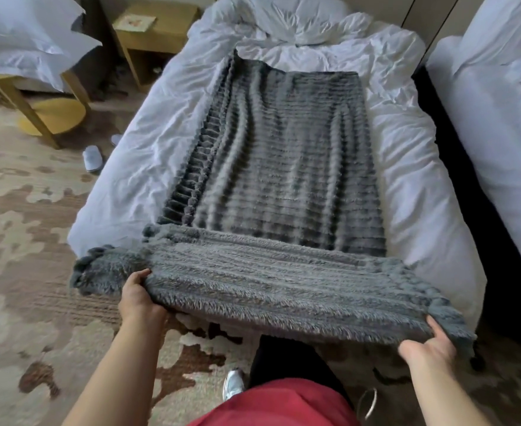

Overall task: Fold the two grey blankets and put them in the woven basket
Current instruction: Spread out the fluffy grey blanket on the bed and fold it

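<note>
One grey blanket [284,164] lies on the bed [124,155], its long axis running from the foot toward the head, away from the person. It is plush and ribbed, the ridges crossing its width, with round pom-poms along the side edges. The bed's white cover beneath is crumpled. The blanket's near end is lifted off the foot of the bed. The left grip [139,299] pinches its left corner, thumb on top and fingers hidden beneath. The right grip [428,342] pinches the right corner likewise. A patterned carpet [22,210] lies left of the bed.
</note>
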